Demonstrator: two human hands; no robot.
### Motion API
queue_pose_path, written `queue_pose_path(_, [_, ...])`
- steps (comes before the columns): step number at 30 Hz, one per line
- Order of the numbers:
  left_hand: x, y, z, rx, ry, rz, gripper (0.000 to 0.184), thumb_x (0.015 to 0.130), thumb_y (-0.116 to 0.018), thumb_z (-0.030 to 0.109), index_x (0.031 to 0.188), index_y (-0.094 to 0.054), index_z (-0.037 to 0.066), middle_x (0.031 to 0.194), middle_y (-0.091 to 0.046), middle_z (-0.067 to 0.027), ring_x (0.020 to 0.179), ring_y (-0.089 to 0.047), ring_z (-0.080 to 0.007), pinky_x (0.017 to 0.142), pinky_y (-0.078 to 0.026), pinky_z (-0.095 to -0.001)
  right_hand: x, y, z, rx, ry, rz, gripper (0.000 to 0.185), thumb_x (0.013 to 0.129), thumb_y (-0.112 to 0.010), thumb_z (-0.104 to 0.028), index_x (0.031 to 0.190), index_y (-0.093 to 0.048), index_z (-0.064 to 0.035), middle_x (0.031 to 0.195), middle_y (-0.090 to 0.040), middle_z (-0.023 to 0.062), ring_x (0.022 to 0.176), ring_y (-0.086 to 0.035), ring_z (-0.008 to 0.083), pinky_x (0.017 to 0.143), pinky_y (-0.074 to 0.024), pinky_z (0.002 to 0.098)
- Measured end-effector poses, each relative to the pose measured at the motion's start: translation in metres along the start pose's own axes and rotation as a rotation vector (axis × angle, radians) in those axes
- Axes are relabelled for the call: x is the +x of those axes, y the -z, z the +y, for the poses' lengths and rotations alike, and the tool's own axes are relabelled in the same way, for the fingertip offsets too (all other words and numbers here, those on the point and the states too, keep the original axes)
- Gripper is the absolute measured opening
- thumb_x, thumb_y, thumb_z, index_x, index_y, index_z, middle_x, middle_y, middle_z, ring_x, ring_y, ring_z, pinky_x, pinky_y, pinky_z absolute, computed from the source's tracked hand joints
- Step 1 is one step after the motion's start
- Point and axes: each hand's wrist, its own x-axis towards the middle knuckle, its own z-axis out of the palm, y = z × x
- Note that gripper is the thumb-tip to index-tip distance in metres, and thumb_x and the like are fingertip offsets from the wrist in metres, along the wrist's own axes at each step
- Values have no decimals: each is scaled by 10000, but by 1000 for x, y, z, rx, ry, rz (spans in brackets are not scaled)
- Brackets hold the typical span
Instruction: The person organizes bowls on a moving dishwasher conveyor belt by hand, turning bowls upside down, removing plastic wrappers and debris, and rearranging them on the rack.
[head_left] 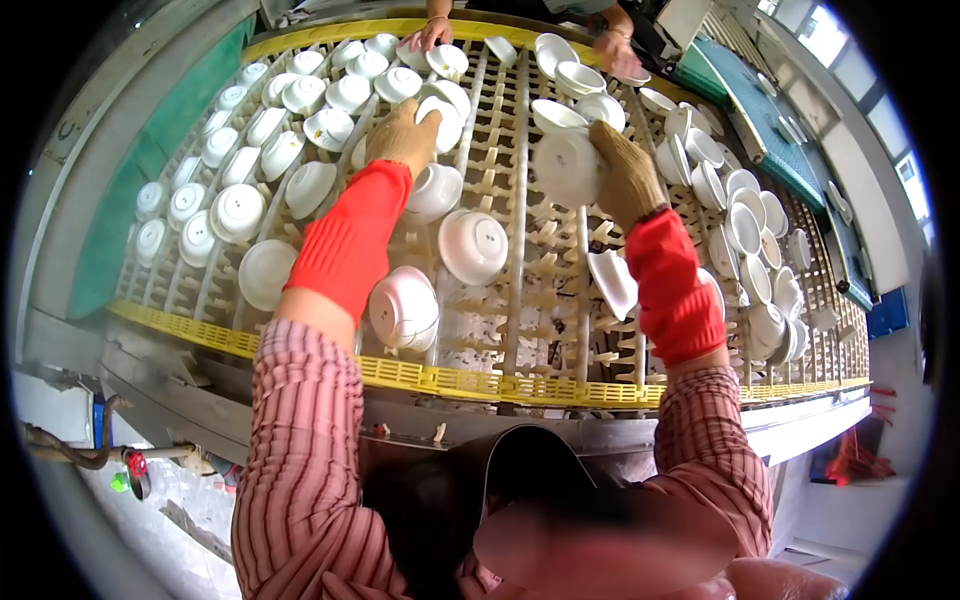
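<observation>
Step in hand: prob. setting bowls on pegged conveyor (497, 130). L hand (405, 138), gloved, curled on white bowl (449, 128) near far side; R hand (628, 175) gripping blurred bowl (565, 170), base twd cam. Next move seemingly calls for steady rim grip, avoiding nearby bowls.

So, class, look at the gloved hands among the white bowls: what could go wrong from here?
The right hand holds a white bowl by its side; a loose grip could let it slip and strike the rack. Overlapping bowls lean together on the rack's right side, so a knock might chip some. A co-worker's hand is also at the rack's far edge, so hands could bump if both reach for the same spot.
</observation>
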Motion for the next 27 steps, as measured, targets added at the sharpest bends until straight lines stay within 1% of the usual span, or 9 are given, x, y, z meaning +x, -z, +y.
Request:
queue_pose_path(2, [16,-17,11,16,20,45,591,996,-601,494,1421,-693,93,1443,-686,-275,1340,-627,-492,1163,-471,-508,13,-27,-33,642,-373,75,172,1055,-697,-118,1209,-707,-43,1114,-779,202,986,-779,320,875,-631,405])
queue_pose_path(4, [28,-29,4,-32,49,42,577,993,-608,476,1415,-702,93,1443,-688,-272,1345,-632,-485,1165,-470,-522,19,-41,-19,325,-147,-89,197,1067,-676,-210,1166,-703,-41,1070,-756,191,1003,-745,335,893,-616,423])
queue_pose_path(5, [36,-30,1,-55,67,43,570,991,-612,467,1411,-706,93,1443,-689,-271,1347,-634,-481,1166,-469,-530,18,-38,-1,-335,274,-288,302,1086,-643,-318,1169,-701,-34,1055,-748,204,1044,-729,359,911,-597,456])
queue_pose_path(9, [83,-33,-33,175,-119,-72,367,1035,-576,291,1103,-828,33,1256,-760,-287,1212,-731,-438,1047,-572,-525,-42,-23,-11,-100,-59,-217,451,1025,-714,-432,1227,-696,-29,1101,-757,228,1084,-732,402,950,-576,510])
queue_pose_path(13, [85,-42,-38,127,-104,25,422,1036,-561,326,1165,-807,8,1240,-764,-291,1160,-743,-460,1014,-579,-529,-69,28,-40,-512,-286,-317,702,954,-783,-413,1486,-599,7,1123,-779,256,1074,-766,412,924,-592,513])
queue_pose_path(16, [68,-54,-10,-171,-34,34,534,951,-540,407,1212,-773,3,1231,-763,-293,1195,-703,-497,1023,-525,-547,-71,49,17,-624,-276,-127,747,876,-820,-442,1432,-583,-2,1009,-766,254,986,-751,462,871,-577,557])
queue_pose_path(18, [68,-53,-8,138,-113,-6,386,1036,-537,318,1210,-772,66,1273,-765,-257,1210,-717,-459,1056,-546,-541,-61,59,33,-644,-378,-119,805,859,-833,-444,1478,-561,-7,1049,-766,269,1026,-750,457,902,-582,545])
queue_pose_path(22, [82,-60,-11,502,-174,103,284,1123,-520,268,1262,-751,179,1275,-783,-196,1176,-766,-382,998,-614,-500,-51,50,68,-635,-168,-19,872,865,-835,-433,1569,-525,-23,1212,-763,263,1101,-752,440,944,-592,529])
queue_pose_path(27, [131,-73,-24,373,-259,62,322,1119,-548,361,1297,-746,181,1279,-785,-181,1161,-770,-394,974,-624,-501,-18,15,81,-705,-29,-47,668,866,-822,-425,1413,-659,-77,1220,-760,225,1081,-751,407,977,-597,516])
